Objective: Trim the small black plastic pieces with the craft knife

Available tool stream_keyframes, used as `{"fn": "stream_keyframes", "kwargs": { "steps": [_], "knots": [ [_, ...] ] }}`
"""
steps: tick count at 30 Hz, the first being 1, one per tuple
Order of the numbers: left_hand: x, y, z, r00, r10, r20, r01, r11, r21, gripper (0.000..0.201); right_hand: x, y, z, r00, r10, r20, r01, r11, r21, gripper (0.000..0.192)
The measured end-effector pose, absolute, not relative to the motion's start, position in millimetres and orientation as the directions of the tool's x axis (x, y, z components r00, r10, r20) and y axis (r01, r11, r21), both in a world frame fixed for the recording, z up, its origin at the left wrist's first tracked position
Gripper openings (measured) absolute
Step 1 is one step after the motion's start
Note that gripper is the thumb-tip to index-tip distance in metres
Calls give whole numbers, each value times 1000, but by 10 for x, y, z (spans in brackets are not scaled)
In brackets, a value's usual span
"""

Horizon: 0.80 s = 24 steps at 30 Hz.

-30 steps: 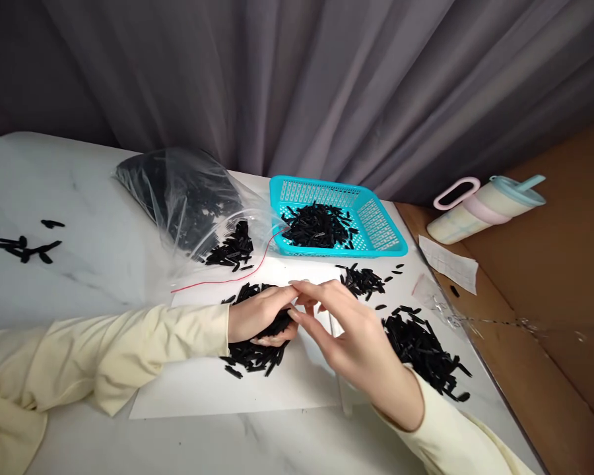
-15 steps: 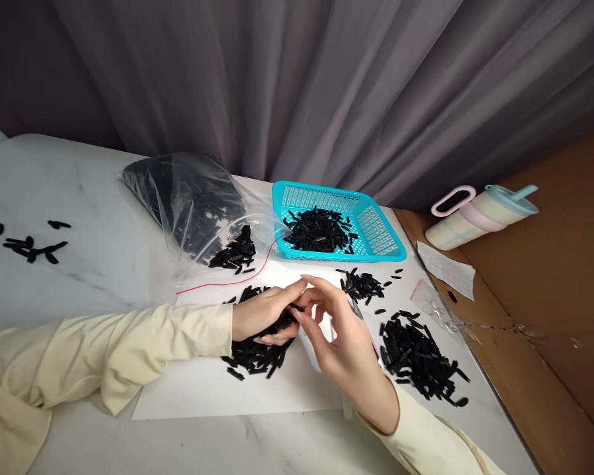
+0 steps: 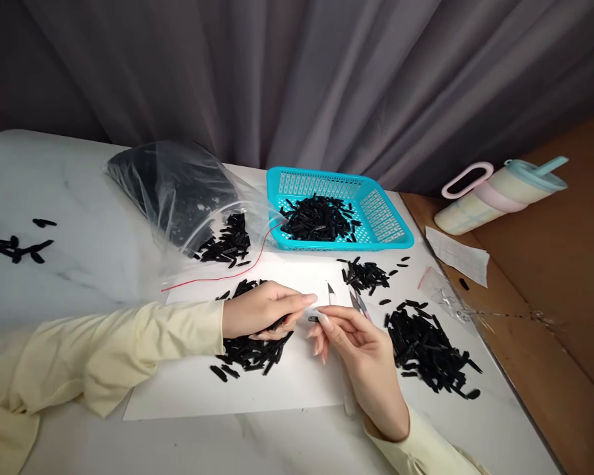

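Observation:
My left hand (image 3: 270, 309) is above a pile of small black strips (image 3: 252, 356) on white paper. Its fingers curl round some of these strips, largely hidden by the hand, while the thumb points right. Just right of it, my right hand (image 3: 361, 346) pinches one small black strip (image 3: 313, 318) between thumb and fingertips. A short gap separates the two hands. Under them lies the white sheet of paper (image 3: 178, 396). Close to the right hand, a pointed blade tip (image 3: 331, 290) shows on the paper.
A blue basket (image 3: 389, 221) holds more strips behind the hands. Left of it lies a clear plastic bag (image 3: 178, 191) full of dark pieces, with a red seal line. More strips form a pile (image 3: 430, 349) at right. A tumbler (image 3: 499, 194) stands at the far right.
My right hand has moved down and right, away from the left hand, with a strip in its fingertips. The left hand stays over the pile. The view has shifted slightly.

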<state>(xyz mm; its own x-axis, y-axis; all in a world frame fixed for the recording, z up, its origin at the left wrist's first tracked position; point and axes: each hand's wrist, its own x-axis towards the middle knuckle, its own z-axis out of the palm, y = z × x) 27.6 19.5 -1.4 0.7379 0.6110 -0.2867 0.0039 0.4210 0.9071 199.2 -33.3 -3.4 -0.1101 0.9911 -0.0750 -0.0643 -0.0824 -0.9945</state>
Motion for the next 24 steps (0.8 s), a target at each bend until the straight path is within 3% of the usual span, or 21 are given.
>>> {"fn": "stream_keyframes", "kwargs": {
  "steps": [7, 17, 20, 24],
  "knots": [
    [276, 155, 46, 675, 677, -292, 165, 247, 955, 40, 1999, -352, -79, -169, 985, -26, -137, -50, -989, 12],
    [267, 166, 31, 702, 659, -271, 108, 277, 955, 29, 1999, -403, -73, -249, 968, -39, -36, -50, -998, 32],
    [266, 165, 26, 704, 658, -267, 81, 300, 951, 27, 1998, -404, -51, -216, 976, 6, -45, -4, -999, 25],
    [271, 164, 32, 699, 664, -267, 57, 320, 946, 28, 1977, -389, -51, -166, 986, 20, -191, -12, -982, 14]
  ]
}}
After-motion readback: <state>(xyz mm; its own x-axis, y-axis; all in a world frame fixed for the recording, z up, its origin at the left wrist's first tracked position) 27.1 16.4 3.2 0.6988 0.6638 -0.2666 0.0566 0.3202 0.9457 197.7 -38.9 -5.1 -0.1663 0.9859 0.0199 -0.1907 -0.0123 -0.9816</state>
